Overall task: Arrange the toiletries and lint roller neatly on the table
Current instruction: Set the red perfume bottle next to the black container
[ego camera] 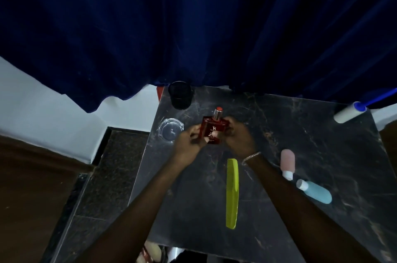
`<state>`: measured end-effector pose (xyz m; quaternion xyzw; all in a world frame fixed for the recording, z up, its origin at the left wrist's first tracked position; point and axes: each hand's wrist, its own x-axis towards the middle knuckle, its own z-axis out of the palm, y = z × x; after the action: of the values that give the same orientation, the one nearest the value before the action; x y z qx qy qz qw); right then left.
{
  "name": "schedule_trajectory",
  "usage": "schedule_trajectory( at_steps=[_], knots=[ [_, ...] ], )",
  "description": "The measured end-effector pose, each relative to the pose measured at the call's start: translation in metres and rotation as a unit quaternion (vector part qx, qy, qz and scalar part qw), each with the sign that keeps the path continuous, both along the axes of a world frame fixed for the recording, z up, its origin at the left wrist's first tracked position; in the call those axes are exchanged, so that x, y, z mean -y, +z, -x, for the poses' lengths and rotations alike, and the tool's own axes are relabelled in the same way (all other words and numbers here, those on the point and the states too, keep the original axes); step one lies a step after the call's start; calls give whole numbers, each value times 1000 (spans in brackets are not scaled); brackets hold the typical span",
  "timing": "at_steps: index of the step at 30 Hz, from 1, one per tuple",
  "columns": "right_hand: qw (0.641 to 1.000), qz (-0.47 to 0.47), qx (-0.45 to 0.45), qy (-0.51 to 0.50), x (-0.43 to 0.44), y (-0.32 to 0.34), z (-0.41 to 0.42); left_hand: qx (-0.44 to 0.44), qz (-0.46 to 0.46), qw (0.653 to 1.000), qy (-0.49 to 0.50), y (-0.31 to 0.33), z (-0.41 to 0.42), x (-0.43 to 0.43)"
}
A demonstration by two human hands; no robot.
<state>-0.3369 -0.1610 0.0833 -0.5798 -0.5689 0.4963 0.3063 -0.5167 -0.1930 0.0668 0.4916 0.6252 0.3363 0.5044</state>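
A dark red perfume bottle (211, 129) with a silver neck and orange top is held between both hands over the dark marble table (300, 133). My left hand (189, 139) grips its left side and my right hand (238, 136), with a bracelet on the wrist, grips its right side. A yellow-green comb (232, 193) lies lengthwise below the hands. At the right lie a pink bottle (287, 160) and a light blue bottle (315, 192), both on their sides with white caps. A white lint roller (349, 112) with a blue handle lies at the far right corner.
A black mesh cup (180, 95) stands at the table's far left corner. A clear glass ashtray (170, 130) sits near the left edge. A dark blue curtain (193, 26) hangs behind the table. Tiled floor lies to the left.
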Motion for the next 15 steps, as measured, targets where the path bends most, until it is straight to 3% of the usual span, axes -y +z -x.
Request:
schedule_trajectory(
  at_steps=[6,15],
  knots=[
    [998,-58,5,-8,-83,-43,0,-11,-36,998,-46,-38,-4,-75],
    [987,-148,68,-9,-152,-104,5,16,-67,997,-24,-89,-22,-130]
  ],
)
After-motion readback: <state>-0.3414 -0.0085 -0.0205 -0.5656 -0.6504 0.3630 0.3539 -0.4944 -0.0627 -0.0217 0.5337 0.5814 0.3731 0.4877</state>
